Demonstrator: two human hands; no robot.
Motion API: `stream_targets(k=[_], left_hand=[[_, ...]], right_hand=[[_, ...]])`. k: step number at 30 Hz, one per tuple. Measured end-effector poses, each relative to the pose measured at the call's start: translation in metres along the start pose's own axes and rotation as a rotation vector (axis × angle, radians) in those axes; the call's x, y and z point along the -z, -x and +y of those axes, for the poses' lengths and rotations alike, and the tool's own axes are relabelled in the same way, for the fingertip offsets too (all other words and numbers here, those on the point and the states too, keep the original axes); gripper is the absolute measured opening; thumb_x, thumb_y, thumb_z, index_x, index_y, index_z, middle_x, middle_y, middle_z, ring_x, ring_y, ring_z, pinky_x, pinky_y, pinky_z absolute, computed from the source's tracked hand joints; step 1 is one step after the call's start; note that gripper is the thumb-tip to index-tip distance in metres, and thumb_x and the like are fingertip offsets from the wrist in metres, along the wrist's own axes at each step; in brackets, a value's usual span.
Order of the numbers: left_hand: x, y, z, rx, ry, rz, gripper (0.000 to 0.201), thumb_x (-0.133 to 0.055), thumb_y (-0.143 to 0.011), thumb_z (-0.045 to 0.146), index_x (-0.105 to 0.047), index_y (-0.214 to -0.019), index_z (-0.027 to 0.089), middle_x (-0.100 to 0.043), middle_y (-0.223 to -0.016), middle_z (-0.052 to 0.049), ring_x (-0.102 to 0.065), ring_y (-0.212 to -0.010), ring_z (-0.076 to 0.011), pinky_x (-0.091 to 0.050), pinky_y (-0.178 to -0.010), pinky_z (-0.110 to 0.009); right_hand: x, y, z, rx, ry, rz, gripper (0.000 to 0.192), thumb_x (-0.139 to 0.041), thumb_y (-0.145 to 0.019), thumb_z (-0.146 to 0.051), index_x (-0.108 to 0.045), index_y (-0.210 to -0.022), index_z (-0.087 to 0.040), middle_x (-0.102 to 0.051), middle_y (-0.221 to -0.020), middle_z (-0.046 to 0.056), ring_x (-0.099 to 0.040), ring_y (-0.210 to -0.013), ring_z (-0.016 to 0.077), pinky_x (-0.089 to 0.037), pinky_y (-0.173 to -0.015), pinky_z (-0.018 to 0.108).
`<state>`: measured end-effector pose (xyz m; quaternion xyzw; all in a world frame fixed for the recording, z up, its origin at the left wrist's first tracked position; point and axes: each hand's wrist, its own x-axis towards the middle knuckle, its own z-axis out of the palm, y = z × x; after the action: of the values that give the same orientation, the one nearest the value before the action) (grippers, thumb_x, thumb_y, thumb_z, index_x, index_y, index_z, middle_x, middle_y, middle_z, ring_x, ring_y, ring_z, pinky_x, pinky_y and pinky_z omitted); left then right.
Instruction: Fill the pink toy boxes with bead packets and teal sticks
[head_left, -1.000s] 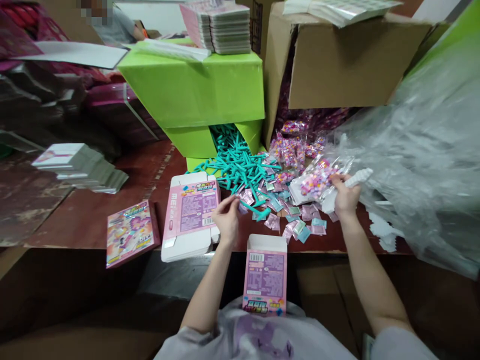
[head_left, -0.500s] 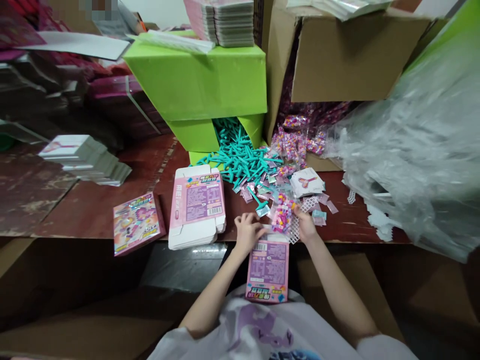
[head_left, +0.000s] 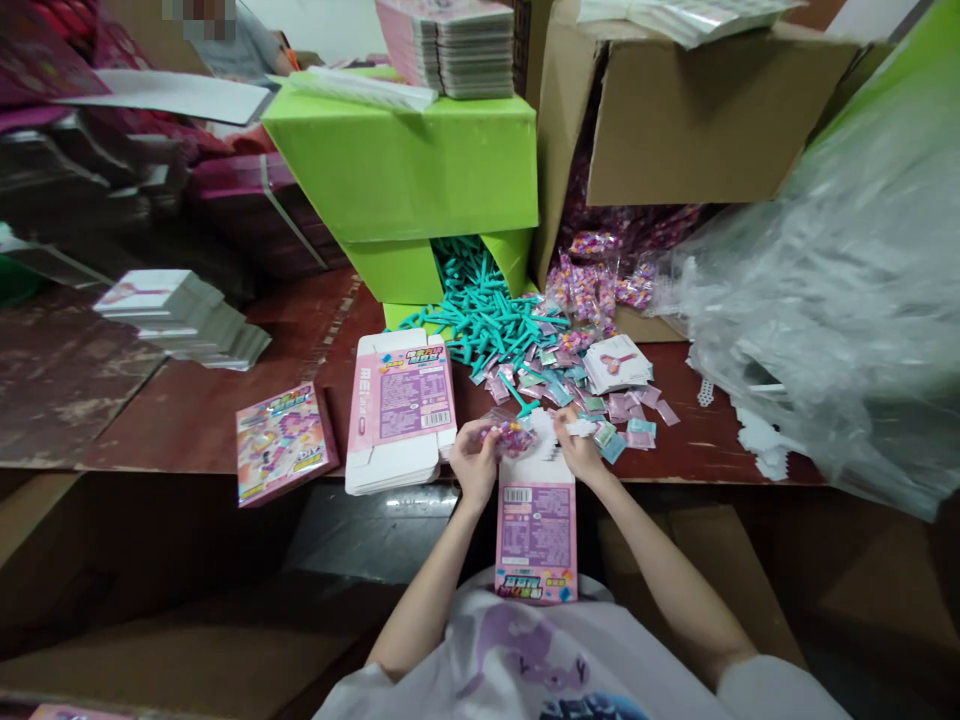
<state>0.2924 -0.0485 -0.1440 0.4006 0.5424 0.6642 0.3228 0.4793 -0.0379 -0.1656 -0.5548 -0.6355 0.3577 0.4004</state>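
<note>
My left hand (head_left: 472, 462) is closed around a clear bag of pink, purple and orange beads (head_left: 513, 437). My right hand (head_left: 582, 455) pinches a white plastic piece with jagged edges (head_left: 546, 432), partly covered by the fingers. Below and between both hands, a pink and purple printed box (head_left: 537, 535) rests against my body, its white flap end toward the table. Just beyond my fingers lie a teal pen-like stick (head_left: 517, 395) and small pink and teal packets (head_left: 611, 442).
Flattened pink boxes (head_left: 401, 405) and a finished-looking box (head_left: 286, 443) lie to the left. A green bin (head_left: 405, 175) spills teal sticks (head_left: 487, 310). Bead bags (head_left: 589, 285) come from a cardboard carton (head_left: 697, 120). Clear plastic sheeting (head_left: 832, 290) covers the right side.
The bead bag has passed from near my right hand into my left. My right hand has moved left above the box flap, holding the white piece.
</note>
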Motion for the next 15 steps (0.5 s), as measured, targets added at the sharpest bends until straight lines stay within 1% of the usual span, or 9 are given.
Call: stream_targets(k=[2,5,6,8,10,11,13,15], left_hand=[[0.006,-0.001,-0.003,0.021,-0.005,0.065,0.024,-0.067,-0.075,0.038,-0.064,-0.081,0.016,-0.065,-0.078,-0.003,-0.063,-0.071,-0.0139,-0.051,-0.069,-0.026],[0.01,-0.006,-0.002,0.034,-0.002,0.171,0.028,-0.059,-0.082,0.043,-0.06,-0.086,0.016,-0.064,-0.082,-0.004,-0.062,-0.074,-0.0128,-0.05,-0.071,-0.025],[0.009,-0.007,-0.001,0.037,0.0,0.192,0.029,-0.058,-0.083,0.044,-0.059,-0.086,0.016,-0.063,-0.083,-0.004,-0.062,-0.076,-0.0129,-0.05,-0.072,-0.025],[0.006,-0.009,0.0,0.052,0.007,0.208,0.03,-0.059,-0.082,0.045,-0.058,-0.088,0.016,-0.063,-0.084,-0.004,-0.063,-0.077,-0.013,-0.05,-0.073,-0.025],[-0.001,-0.007,-0.004,0.079,0.019,0.186,0.03,-0.062,-0.079,0.044,-0.058,-0.089,0.016,-0.064,-0.083,-0.004,-0.063,-0.074,-0.0128,-0.051,-0.071,-0.025],[-0.004,-0.005,-0.007,0.096,0.025,0.159,0.03,-0.064,-0.077,0.043,-0.059,-0.089,0.016,-0.064,-0.081,-0.004,-0.063,-0.072,-0.0128,-0.051,-0.069,-0.025],[-0.012,0.001,-0.016,0.134,0.035,0.087,0.03,-0.069,-0.072,0.041,-0.06,-0.086,0.015,-0.065,-0.078,-0.004,-0.063,-0.068,-0.0131,-0.051,-0.066,-0.025],[-0.017,0.006,-0.025,0.172,0.042,0.026,0.03,-0.074,-0.067,0.037,-0.061,-0.083,0.015,-0.066,-0.075,-0.004,-0.064,-0.065,-0.0139,-0.052,-0.063,-0.026]], right_hand=[[0.005,0.007,0.002,-0.007,0.006,-0.034,0.02,-0.05,-0.085,-0.042,-0.05,-0.083,-0.022,-0.053,-0.078,0.002,-0.052,-0.076,0.0178,-0.042,-0.073,0.029],[0.018,0.02,0.008,-0.053,-0.088,-0.057,0.019,-0.058,-0.08,-0.039,-0.052,-0.08,-0.021,-0.055,-0.075,0.0,-0.052,-0.069,0.0156,-0.043,-0.067,0.027],[0.023,0.023,0.01,-0.06,-0.121,-0.089,0.021,-0.061,-0.078,-0.039,-0.053,-0.077,-0.02,-0.056,-0.075,0.001,-0.053,-0.069,0.0154,-0.043,-0.067,0.028],[0.032,0.027,0.015,-0.082,-0.168,-0.202,0.024,-0.068,-0.072,-0.039,-0.057,-0.073,-0.018,-0.06,-0.076,0.002,-0.056,-0.071,0.0162,-0.045,-0.069,0.029],[0.037,0.027,0.018,-0.145,-0.171,-0.307,0.025,-0.073,-0.066,-0.038,-0.06,-0.07,-0.017,-0.062,-0.074,0.003,-0.058,-0.071,0.0171,-0.046,-0.069,0.03],[0.038,0.026,0.02,-0.187,-0.145,-0.329,0.026,-0.075,-0.063,-0.037,-0.061,-0.07,-0.016,-0.063,-0.072,0.002,-0.058,-0.069,0.0174,-0.046,-0.067,0.03],[0.037,0.021,0.022,-0.257,-0.078,-0.324,0.028,-0.077,-0.06,-0.037,-0.061,-0.068,-0.016,-0.064,-0.068,0.002,-0.06,-0.067,0.0183,-0.047,-0.064,0.03],[0.035,0.016,0.025,-0.316,-0.093,-0.31,0.03,-0.079,-0.057,-0.036,-0.06,-0.069,-0.016,-0.067,-0.072,0.004,-0.062,-0.07,0.02,-0.049,-0.064,0.031]])
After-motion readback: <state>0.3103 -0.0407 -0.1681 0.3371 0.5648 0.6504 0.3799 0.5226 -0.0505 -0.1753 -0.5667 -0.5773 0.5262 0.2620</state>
